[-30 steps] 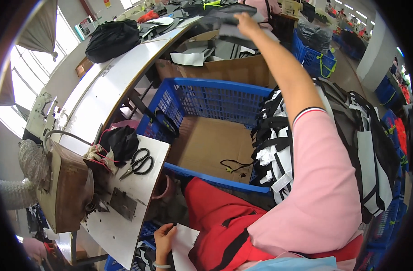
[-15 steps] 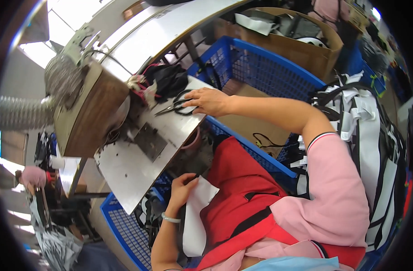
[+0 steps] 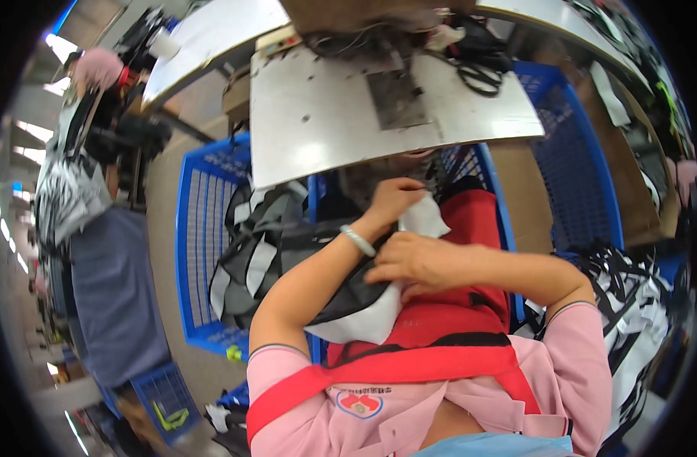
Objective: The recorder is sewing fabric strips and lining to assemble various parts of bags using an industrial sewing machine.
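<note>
A black and white fabric piece (image 3: 364,323) lies over my lap and the edge of a blue basket. My left hand (image 3: 398,199), a pale bangle at its wrist, is closed on the white upper end of the piece, below the worktable edge. My right hand (image 3: 418,263) is just nearer to me, its bent fingers at the black part of the same piece; the fingertips are slightly blurred. Black-handled scissors (image 3: 479,78) lie on the white worktable (image 3: 326,126), away from both hands.
A sewing machine (image 3: 364,27) stands at the table's far side. The blue basket (image 3: 182,251) on the left holds several black and white pieces. Another blue basket (image 3: 592,145) and a cardboard box (image 3: 661,190) stand right, near a strip pile (image 3: 630,305). Another person (image 3: 97,72) sits far left.
My right hand has left the scissors and come down to the fabric piece. My left hand still holds the piece, now spread out. The view has swung left to face the table.
</note>
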`<state>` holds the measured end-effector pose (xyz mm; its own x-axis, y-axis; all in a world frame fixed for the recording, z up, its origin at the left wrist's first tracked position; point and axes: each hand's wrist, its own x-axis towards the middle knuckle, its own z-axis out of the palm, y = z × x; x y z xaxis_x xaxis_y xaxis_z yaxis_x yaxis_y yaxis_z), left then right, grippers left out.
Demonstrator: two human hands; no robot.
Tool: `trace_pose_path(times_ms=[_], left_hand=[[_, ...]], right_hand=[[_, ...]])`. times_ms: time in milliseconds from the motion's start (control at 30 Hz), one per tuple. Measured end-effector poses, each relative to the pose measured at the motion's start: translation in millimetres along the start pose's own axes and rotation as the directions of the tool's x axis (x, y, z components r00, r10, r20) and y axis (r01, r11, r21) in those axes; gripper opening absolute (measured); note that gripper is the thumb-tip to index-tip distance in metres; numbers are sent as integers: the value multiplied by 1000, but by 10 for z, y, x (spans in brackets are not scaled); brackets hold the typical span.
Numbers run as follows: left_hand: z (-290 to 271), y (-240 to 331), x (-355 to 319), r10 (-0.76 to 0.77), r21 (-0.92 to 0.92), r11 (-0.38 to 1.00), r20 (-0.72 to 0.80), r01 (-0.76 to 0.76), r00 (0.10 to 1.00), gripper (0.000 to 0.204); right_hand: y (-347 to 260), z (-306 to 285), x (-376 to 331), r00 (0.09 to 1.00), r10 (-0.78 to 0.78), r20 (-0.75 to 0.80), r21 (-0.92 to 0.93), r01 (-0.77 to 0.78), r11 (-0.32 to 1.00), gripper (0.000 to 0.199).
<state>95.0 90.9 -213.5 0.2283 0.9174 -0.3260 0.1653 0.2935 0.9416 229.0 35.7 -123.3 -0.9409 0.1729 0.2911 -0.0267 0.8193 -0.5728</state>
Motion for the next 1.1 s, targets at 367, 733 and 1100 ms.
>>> trace_pose_path(times_ms=[367, 733, 1100], left_hand=[[-1949, -982, -855, 384, 868, 475, -57, -144, 921, 31], [-1861, -1801, -1031, 484, 907, 420, -193, -33, 853, 39], [-945, 632, -1417, -65, 302, 953, 112, 28, 992, 26]], right_hand=[[125, -660, -614, 857, 514, -35, 45, -513, 857, 22], [-28, -889, -537, 839, 541, -50, 154, -529, 834, 21], [-321, -2237, -1105, 549, 781, -298, -299, -830, 470, 25]])
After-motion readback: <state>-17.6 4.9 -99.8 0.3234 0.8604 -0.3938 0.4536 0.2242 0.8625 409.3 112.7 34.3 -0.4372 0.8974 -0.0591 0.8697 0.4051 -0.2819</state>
